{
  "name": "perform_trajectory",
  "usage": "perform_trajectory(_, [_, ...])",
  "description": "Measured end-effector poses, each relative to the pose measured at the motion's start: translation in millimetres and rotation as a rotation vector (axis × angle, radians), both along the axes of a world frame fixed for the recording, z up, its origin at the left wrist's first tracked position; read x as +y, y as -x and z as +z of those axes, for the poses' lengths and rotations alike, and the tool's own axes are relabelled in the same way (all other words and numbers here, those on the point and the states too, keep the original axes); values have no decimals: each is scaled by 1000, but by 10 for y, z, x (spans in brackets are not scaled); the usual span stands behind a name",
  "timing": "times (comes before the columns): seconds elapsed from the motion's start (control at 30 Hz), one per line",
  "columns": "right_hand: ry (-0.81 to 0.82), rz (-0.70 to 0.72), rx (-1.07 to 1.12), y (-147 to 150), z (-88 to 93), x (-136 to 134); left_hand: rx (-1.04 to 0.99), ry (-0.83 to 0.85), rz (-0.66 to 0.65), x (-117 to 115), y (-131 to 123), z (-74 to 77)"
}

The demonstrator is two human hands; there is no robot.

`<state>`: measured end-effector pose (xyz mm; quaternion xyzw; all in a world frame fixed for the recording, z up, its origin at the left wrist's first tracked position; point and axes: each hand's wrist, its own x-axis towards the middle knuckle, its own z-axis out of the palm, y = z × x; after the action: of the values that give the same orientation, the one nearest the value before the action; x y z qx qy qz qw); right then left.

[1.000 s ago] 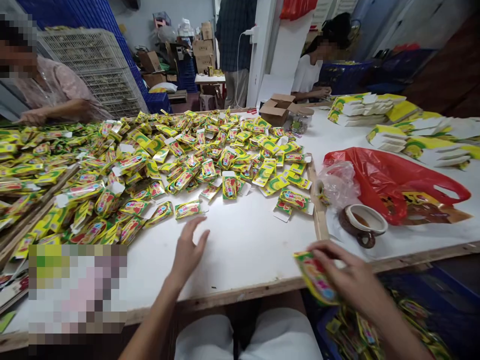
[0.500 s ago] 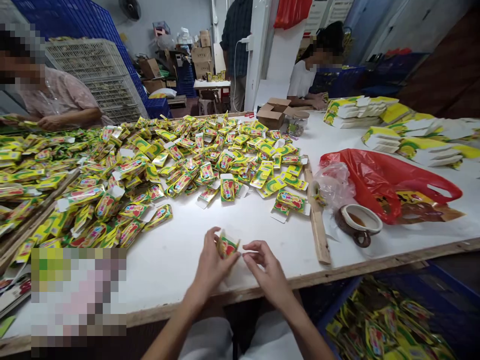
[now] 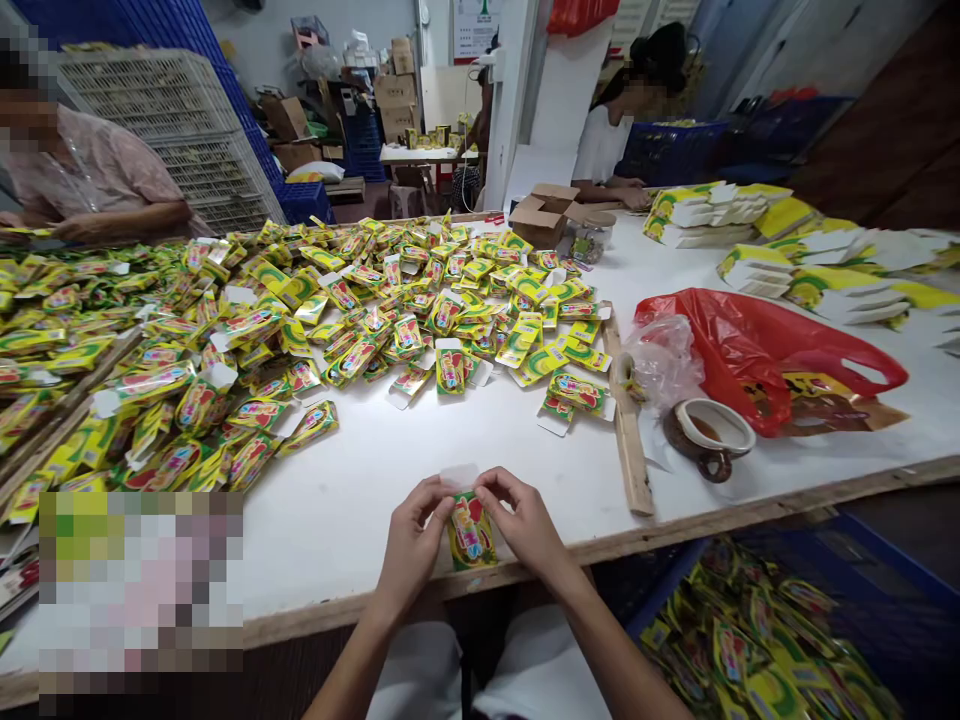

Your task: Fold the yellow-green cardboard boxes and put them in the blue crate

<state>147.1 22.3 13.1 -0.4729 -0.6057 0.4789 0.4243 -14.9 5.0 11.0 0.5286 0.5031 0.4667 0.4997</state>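
Between my two hands, at the front edge of the white table (image 3: pixel 337 530), is a small yellow and green printed carton (image 3: pixel 472 533) with a white flap standing up at its far end. My left hand (image 3: pixel 418 525) pinches the carton's upper left corner with thumb and fingertips. On the upper right corner, my right hand (image 3: pixel 521 512) pinches it the same way. The carton's printed face is turned up towards me. Beyond my hands spreads a heap of similar small cartons (image 3: pixel 345 300), some with white flaps sticking out.
A wooden strip (image 3: pixel 630 440) lies to the right, beside a brown mug (image 3: pixel 709 437) and a red plastic bag (image 3: pixel 750 330). Flat carton stacks (image 3: pixel 720 215) lie behind them. A blue crate (image 3: pixel 862 570) of packets stands below the edge. Co-workers sit at far left and far right.
The carton has turned from tilted in my left hand to face up at the table edge. My right hand has closed in and now grips it too. The view has shifted slightly.
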Motion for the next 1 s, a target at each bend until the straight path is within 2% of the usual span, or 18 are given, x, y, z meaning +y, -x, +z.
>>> perform_trajectory(0.13, [-42,-91,55,41,-6,53,-118,-6,60,46,-57,-9])
perform_trajectory(0.37, [-129,-31,-19,54,53,0,8,-23,32,25,-66,50])
perform_trajectory(0.53, [-78,-98,-70,103,104,55,10,36,82,72,-91,50])
perform_trajectory(0.67, [-14,-94,-87,113,137,97,18,52,114,115,-100,23])
perform_trajectory(0.9, [21,-24,37,83,-10,-14,-4,28,82,-24,-74,-27])
perform_trajectory(1.0, [7,-22,43,111,-5,-29,45,-22,52,-64,-88,-12])
